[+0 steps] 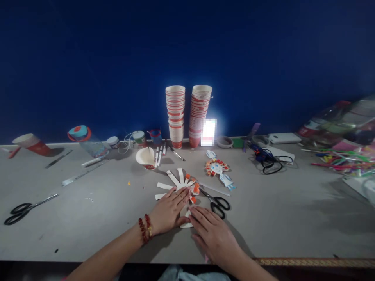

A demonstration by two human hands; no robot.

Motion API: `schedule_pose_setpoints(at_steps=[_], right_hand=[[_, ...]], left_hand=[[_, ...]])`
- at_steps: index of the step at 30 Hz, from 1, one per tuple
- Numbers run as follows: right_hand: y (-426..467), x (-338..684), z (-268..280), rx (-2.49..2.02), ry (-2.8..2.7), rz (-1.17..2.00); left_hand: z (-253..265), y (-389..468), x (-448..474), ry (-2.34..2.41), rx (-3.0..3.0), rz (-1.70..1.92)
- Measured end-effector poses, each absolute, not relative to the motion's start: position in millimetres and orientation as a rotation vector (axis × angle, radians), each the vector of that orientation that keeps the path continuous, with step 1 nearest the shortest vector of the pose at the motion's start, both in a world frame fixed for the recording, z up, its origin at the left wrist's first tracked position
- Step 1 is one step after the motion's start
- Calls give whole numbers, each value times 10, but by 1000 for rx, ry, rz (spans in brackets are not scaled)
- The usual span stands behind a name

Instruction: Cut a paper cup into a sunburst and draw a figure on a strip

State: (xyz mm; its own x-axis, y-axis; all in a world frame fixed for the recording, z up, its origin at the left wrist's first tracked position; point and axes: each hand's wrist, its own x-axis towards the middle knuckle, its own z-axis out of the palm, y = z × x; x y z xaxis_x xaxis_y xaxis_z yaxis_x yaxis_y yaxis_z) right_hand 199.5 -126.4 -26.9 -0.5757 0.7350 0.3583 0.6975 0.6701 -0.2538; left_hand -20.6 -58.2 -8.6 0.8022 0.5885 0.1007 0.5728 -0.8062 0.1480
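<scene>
1. Cut paper cup (181, 177), strips splayed, lies at lower centre.
2. Left hand (167, 211) rests flat across it, fingers extended.
3. Right hand (213, 229), fingers outstretched, touches its lower edge.
4. Black-handled scissors (213, 200) lie right of lower centre.

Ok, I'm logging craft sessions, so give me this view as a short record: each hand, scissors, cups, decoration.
Left hand: flat on a strip-cut paper piece; beaded bracelets at the wrist
Right hand: fingers at white paper beside the left hand
Scissors: black-handled pair just beyond the right hand; another pair far left
Cups: two tall stacks near the blue wall
Decoration: red-fringed paper face
</scene>
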Motion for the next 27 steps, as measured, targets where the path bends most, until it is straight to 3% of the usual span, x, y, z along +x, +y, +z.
schedule_pose_setpoints(at_steps=[27], right_hand=[[-1205,1891,-333,-1204,-2340,-7]], left_hand=[[-80,-993,-177,1008,2792,260]])
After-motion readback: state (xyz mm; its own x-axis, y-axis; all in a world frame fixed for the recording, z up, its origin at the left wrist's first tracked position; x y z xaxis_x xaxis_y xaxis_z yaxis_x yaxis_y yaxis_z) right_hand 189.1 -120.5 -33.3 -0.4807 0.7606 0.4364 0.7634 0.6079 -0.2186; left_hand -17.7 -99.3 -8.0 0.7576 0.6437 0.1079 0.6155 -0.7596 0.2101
